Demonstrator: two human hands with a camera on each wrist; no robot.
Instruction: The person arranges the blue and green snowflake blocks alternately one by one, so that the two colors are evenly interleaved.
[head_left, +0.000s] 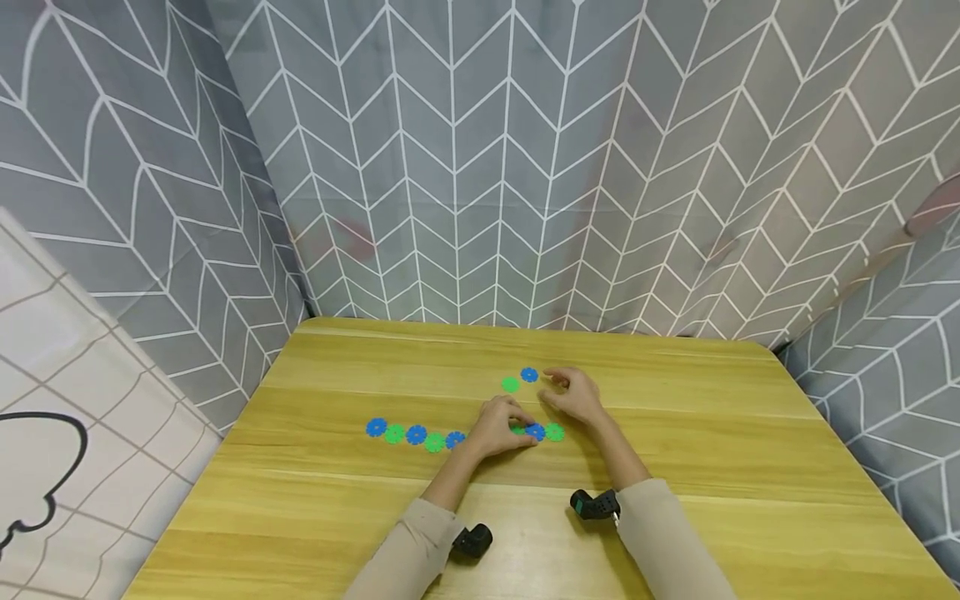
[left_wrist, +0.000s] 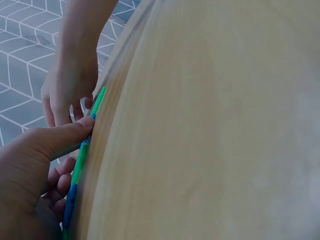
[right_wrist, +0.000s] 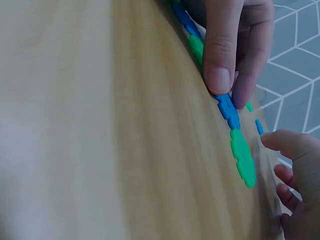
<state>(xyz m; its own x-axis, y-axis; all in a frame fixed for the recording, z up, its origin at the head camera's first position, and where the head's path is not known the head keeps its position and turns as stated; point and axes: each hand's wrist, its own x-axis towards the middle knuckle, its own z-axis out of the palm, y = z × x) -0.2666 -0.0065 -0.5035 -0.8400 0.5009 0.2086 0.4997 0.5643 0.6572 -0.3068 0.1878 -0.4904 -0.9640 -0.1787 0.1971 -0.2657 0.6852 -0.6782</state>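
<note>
A row of interlocking snowflake discs in alternating blue and green lies across the table, from a blue disc (head_left: 377,427) at the left to a green end disc (head_left: 554,432) at the right. My left hand (head_left: 497,427) covers part of this row. Its thumb and fingers pinch the blue disc (right_wrist: 228,111) beside the green end. Beyond the row, my right hand (head_left: 577,395) has its thumb and index finger apart with nothing between them. Its index fingertip is just right of a loose blue disc (head_left: 529,375); a loose green disc (head_left: 510,384) lies to the left of that one.
The wooden table (head_left: 712,417) reaches back to a grey patterned curtain (head_left: 480,167). Black wrist-worn devices sit at both sleeves, one by the left cuff (head_left: 472,542) and one by the right cuff (head_left: 595,504). A white patterned cloth (head_left: 82,400) hangs at the left.
</note>
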